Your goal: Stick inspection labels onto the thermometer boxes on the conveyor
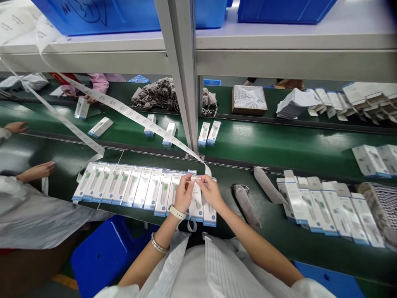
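Observation:
A white strip of printed labels [136, 116] slants down from the upper left to my hands. My left hand [183, 193] pinches the strip's edge between thumb and fingers. Opposite it, my right hand [212, 193] is also closed on the strip, close to my left fingertips. Between them hangs a label reading "Q.C. PASS" [196, 192]. Under and beside both hands lies a row of white and blue boxes [144, 188], each with a device picture on its front. A loose curl of strip [192, 225] dangles below my hands.
A metal post [182, 74] rises ahead, under a shelf with blue bins [108, 16]. Grey pouches [246, 205] and more boxes [328, 207] lie to the right. Boxes sit along the green conveyor [279, 138]. A co-worker's hand [39, 170] and a blue stool [102, 256] are at left.

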`<state>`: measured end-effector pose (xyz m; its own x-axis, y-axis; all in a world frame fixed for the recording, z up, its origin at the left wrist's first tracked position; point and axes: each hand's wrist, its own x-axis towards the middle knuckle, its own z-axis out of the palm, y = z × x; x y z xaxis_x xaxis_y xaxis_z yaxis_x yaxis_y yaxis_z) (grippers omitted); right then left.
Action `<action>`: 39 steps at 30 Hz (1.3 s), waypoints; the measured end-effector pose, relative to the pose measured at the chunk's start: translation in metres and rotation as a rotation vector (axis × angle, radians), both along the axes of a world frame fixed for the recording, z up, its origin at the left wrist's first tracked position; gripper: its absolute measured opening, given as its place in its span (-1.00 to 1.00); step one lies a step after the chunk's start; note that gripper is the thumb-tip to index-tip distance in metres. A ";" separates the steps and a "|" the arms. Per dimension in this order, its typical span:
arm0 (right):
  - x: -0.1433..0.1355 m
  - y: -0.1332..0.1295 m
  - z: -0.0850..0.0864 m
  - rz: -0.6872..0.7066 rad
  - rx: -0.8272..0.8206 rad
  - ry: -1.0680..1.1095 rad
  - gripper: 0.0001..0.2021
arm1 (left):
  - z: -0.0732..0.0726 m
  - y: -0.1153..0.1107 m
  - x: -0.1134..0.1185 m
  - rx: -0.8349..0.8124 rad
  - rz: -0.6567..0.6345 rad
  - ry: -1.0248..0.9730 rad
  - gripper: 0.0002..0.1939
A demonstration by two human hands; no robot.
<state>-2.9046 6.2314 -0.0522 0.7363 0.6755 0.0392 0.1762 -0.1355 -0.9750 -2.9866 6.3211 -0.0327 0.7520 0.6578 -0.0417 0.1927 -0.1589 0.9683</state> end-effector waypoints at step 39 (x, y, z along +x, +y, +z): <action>-0.008 -0.104 0.006 0.301 -0.221 -0.449 -0.76 | -0.008 -0.009 0.033 -0.496 0.037 0.290 -0.69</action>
